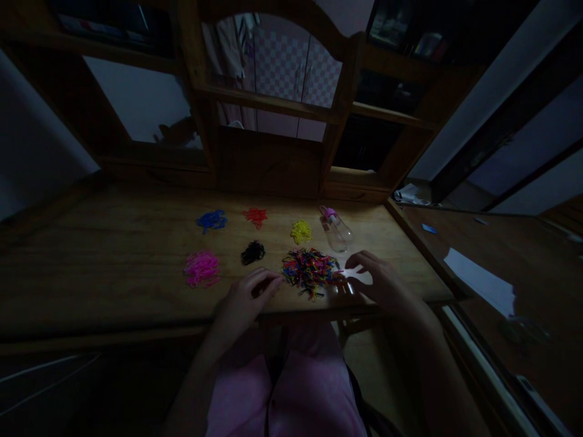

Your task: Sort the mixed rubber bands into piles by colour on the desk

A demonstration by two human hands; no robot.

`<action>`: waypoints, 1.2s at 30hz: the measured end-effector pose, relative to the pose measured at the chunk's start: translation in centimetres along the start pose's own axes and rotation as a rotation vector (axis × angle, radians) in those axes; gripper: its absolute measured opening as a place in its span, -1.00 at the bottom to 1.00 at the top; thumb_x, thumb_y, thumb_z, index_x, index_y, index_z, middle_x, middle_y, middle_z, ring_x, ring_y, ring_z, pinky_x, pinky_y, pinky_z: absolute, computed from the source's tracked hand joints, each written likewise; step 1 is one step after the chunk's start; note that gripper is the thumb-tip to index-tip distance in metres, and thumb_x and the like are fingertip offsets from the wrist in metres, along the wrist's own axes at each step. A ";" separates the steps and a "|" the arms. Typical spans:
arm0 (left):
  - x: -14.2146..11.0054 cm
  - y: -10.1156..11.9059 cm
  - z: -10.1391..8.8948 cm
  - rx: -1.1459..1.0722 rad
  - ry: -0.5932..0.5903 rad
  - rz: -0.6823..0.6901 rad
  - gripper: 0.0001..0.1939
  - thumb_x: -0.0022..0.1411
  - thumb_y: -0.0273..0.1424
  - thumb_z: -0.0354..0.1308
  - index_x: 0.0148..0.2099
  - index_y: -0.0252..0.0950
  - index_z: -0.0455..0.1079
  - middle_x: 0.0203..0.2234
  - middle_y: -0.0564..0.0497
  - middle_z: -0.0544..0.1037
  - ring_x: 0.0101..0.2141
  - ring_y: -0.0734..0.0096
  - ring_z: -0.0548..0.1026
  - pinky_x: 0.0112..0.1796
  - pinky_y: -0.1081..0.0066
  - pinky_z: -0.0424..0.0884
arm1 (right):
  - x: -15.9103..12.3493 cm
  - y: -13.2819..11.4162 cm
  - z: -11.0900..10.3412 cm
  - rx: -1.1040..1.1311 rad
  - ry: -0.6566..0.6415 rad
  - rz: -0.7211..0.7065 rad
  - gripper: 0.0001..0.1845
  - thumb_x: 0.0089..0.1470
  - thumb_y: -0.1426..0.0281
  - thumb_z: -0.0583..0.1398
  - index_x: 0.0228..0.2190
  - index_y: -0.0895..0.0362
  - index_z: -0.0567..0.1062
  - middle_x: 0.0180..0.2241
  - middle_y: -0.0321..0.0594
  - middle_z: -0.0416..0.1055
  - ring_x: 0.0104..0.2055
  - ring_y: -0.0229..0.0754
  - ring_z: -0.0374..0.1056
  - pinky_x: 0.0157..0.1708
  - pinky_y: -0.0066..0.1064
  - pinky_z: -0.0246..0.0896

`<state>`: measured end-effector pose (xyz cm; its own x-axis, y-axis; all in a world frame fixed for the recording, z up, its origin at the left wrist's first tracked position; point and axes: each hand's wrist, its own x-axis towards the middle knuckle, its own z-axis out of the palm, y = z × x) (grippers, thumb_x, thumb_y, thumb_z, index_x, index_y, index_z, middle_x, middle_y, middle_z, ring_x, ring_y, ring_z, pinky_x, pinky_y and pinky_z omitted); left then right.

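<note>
A mixed pile of small, many-coloured bands [310,270] lies near the table's front edge, between my hands. My left hand [248,297] is at the pile's left side, thumb and forefinger tips together; whatever is between them is too small to make out. On the pile's right, my right hand [380,279] is curved with thumb and fingers apart, a bright patch showing between them. Sorted by colour are a pink heap [201,269], a black heap [252,252], a blue heap [212,220], a red heap [255,216] and a yellow heap [300,231].
Behind the pile, a clear bulb-shaped bottle with a pink cap [337,230] lies on its side on the wooden table [136,267]. A wooden shelf unit [268,161] rises along the back. Papers [480,280] rest on a brown surface to the right.
</note>
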<state>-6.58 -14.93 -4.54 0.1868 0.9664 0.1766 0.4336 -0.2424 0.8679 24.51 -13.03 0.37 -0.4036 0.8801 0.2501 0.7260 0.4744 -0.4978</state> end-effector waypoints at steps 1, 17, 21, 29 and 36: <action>0.0 0.0 0.0 -0.003 -0.005 -0.004 -0.75 0.34 -0.20 0.05 -0.21 -0.20 0.50 -0.23 0.02 0.59 -0.18 0.30 0.52 -0.16 0.38 0.38 | -0.7 0.3 0.4 -0.015 -0.001 0.011 -0.80 0.05 0.49 0.20 -0.22 0.11 0.45 -0.21 -0.14 0.44 -0.22 -0.16 0.39 -0.23 -0.30 0.35; -0.1 -0.4 0.2 0.000 -0.006 0.000 -0.74 0.33 -0.18 0.06 -0.21 -0.19 0.50 -0.25 0.02 0.59 -0.22 0.30 0.52 -0.21 0.41 0.38 | -0.4 -1.0 1.0 0.029 -0.075 0.089 -0.74 0.04 0.50 0.18 -0.17 0.11 0.41 -0.39 -0.28 0.43 -0.40 -0.26 0.34 -0.42 -0.46 0.18; -0.1 -0.4 0.3 0.007 -0.013 -0.013 -0.74 0.32 -0.18 0.07 -0.21 -0.19 0.50 -0.24 0.02 0.59 -0.24 0.31 0.51 -0.21 0.41 0.38 | -0.6 -3.7 2.0 0.069 -0.140 -0.038 -0.62 -0.01 0.59 0.18 -0.11 0.08 0.41 -0.33 -0.27 0.43 -0.35 -0.26 0.34 -0.36 -0.45 0.19; -0.3 0.1 0.3 0.028 -0.010 0.006 -0.74 0.34 -0.20 0.05 -0.20 -0.20 0.50 -0.25 0.03 0.59 -0.22 0.31 0.50 -0.20 0.41 0.36 | -0.2 -5.6 4.8 -0.077 -0.238 -0.090 -0.74 0.08 0.65 0.09 -0.22 0.12 0.37 -0.31 -0.23 0.38 -0.39 -0.27 0.27 -0.44 -0.46 0.04; -0.2 0.2 0.4 0.046 -0.009 0.019 -0.75 0.34 -0.20 0.05 -0.21 -0.21 0.49 -0.27 0.03 0.58 -0.26 0.34 0.50 -0.23 0.42 0.36 | 1.2 -4.5 5.3 -0.131 -0.252 -0.096 -0.80 0.03 0.64 0.11 -0.35 0.12 0.36 -0.38 -0.27 0.35 -0.44 -0.29 0.20 -0.46 -0.46 -0.03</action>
<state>-6.22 -15.21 -4.62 0.2033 0.9608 0.1886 0.4700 -0.2647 0.8420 17.77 -14.24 -1.50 -0.5877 0.8062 0.0683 0.7368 0.5681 -0.3666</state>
